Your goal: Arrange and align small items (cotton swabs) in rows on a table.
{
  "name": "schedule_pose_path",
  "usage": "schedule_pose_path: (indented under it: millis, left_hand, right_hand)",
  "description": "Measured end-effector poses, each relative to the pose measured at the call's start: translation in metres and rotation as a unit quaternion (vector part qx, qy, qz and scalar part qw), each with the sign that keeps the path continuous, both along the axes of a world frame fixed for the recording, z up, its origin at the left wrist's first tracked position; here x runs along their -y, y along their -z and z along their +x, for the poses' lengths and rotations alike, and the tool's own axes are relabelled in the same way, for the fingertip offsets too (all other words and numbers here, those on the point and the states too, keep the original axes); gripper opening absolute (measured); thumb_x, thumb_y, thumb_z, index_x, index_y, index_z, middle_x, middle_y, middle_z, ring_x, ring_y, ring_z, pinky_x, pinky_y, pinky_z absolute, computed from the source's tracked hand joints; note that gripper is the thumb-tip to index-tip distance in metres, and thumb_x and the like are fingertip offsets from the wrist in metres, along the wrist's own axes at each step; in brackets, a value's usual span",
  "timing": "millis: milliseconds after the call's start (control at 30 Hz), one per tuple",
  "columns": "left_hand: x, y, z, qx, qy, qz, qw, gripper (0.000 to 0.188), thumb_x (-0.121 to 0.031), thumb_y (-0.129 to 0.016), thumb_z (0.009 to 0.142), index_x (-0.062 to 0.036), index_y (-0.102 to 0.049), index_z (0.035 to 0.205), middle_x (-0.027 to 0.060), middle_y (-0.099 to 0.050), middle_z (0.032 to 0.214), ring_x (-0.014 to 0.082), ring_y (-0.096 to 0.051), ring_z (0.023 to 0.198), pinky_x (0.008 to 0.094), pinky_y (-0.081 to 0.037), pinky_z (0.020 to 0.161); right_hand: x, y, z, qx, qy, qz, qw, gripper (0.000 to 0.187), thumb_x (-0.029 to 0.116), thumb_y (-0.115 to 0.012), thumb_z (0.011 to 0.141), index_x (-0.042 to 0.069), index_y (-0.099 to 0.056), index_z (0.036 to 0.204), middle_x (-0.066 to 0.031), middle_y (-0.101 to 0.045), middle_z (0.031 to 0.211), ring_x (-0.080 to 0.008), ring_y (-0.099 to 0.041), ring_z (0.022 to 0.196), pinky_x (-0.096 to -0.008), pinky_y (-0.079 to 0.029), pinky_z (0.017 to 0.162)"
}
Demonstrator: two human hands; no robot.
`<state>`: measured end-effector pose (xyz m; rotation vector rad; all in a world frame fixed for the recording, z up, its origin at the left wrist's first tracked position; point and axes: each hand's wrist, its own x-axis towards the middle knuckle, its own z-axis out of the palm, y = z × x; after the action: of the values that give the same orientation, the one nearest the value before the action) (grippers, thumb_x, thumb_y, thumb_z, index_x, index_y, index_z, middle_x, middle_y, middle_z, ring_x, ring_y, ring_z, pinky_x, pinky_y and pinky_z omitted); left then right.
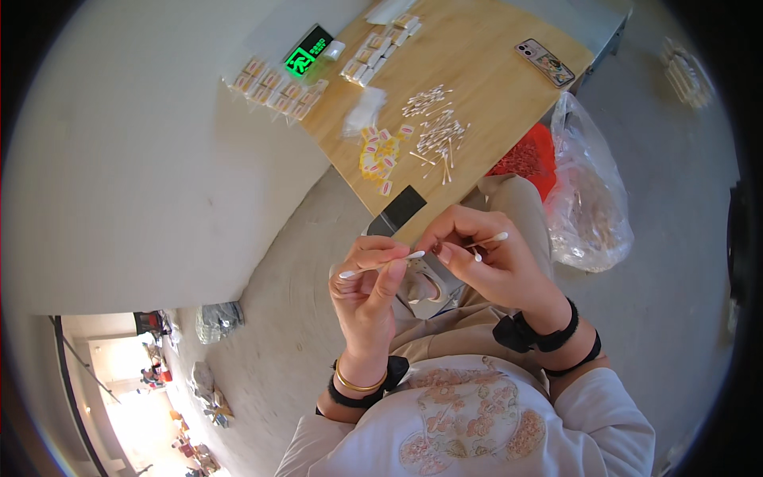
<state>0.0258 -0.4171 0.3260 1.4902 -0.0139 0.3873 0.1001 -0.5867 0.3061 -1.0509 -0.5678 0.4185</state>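
Note:
Between the thumb and fingers of my left hand (367, 290) is a cotton swab (362, 271), held nearly level with a white tip at each end. My right hand (493, 258) is closed close beside it, and cotton swabs (494, 238) stick out from its curled fingers. Its fingertips are near the right tip of the left hand's swab; whether they touch it I cannot tell. Both hands are above my lap, in front of the table edge. Beyond them on the table (477, 48) lies a loose pile of cotton swabs (441, 133).
Left of the pile lie yellow-and-white paper pieces (380, 153) and clear plastic bags (365, 111). Farther back are rows of small packs (372, 57) and a green-lit sign (305, 57). A phone (545, 63) lies at the right. Below stand a red container (528, 159) and a clear bag (588, 191).

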Motion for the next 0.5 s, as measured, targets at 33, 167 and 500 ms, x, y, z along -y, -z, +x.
schedule_pose_path:
  millis: [33, 167, 500]
  left_hand:
    - [0.003, -0.001, 0.003, -0.001, 0.003, -0.007, 1.0, 0.013, -0.01, -0.072, 0.09, -0.005, -0.073, 0.102, 0.0073, -0.063, 0.101, 0.0134, -0.055, 0.09, 0.0286, -0.042, 0.083]
    - [0.015, 0.005, 0.018, -0.008, 0.023, -0.027, 0.999, 0.011, -0.008, -0.071, 0.091, -0.005, -0.073, 0.102, 0.0079, -0.063, 0.102, 0.0137, -0.056, 0.091, 0.0285, -0.043, 0.084]
    - [0.007, 0.08, 0.037, -0.187, 0.086, 0.044, 0.978, 0.016, -0.009, -0.073, 0.09, -0.0032, -0.071, 0.105, 0.0068, -0.069, 0.106, 0.0123, -0.062, 0.093, 0.028, -0.049, 0.083]
  right_hand:
    - [0.004, -0.001, 0.002, -0.001, 0.004, -0.001, 1.0, 0.008, 0.004, -0.057, 0.094, 0.002, -0.063, 0.1, 0.0057, -0.048, 0.065, -0.001, -0.042, 0.06, -0.0218, -0.034, 0.053]
    - [0.019, -0.001, 0.007, -0.021, 0.014, -0.021, 0.999, 0.008, 0.007, -0.062, 0.095, 0.001, -0.063, 0.1, 0.0056, -0.049, 0.066, 0.0, -0.044, 0.061, -0.0198, -0.034, 0.054]
    - [0.041, 0.068, 0.008, -0.055, 0.11, -0.208, 0.97, 0.009, 0.012, -0.066, 0.094, 0.004, -0.061, 0.094, 0.0086, -0.046, 0.067, 0.0004, -0.041, 0.062, -0.0207, -0.032, 0.053]
